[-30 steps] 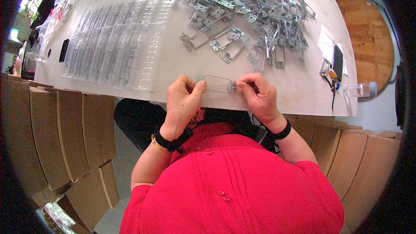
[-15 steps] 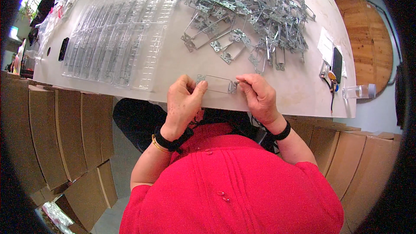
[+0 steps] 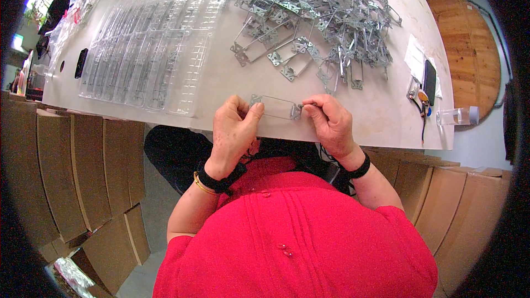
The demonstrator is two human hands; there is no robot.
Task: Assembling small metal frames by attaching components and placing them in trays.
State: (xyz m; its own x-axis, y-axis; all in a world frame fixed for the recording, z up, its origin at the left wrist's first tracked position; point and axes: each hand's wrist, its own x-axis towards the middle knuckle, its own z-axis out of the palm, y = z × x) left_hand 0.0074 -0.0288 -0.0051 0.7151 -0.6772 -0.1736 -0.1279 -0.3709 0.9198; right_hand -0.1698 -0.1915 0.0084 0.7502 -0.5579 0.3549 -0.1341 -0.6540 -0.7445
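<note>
Between my hands, over the near edge of the table, is a metal bracket (image 3: pixel 279 99) made of two thin rods with a small plate at each end. My left hand (image 3: pixel 236 129) pinches its left plate between thumb and fingers. At the other end, my right hand (image 3: pixel 332 124) has thumb and forefinger closed at the right plate. Beyond them lies a large heap of similar metal brackets (image 3: pixel 314 11), with a few loose ones at its near side. To the left, a clear plastic tray (image 3: pixel 190 94) holds rows of brackets in its slots.
The white table (image 3: pixel 232 85) curves around me. At its right lie a dark phone (image 3: pixel 429 81), a small tool with an orange part (image 3: pixel 423 98) and a clear bottle (image 3: pixel 457 116). A black object (image 3: pixel 81 63) sits left of the tray. Cardboard boxes (image 3: pixel 88 171) stand on both sides.
My right thumb and fingers have shifted very slightly at the bracket's right end. My left hand and the bracket stay in place.
</note>
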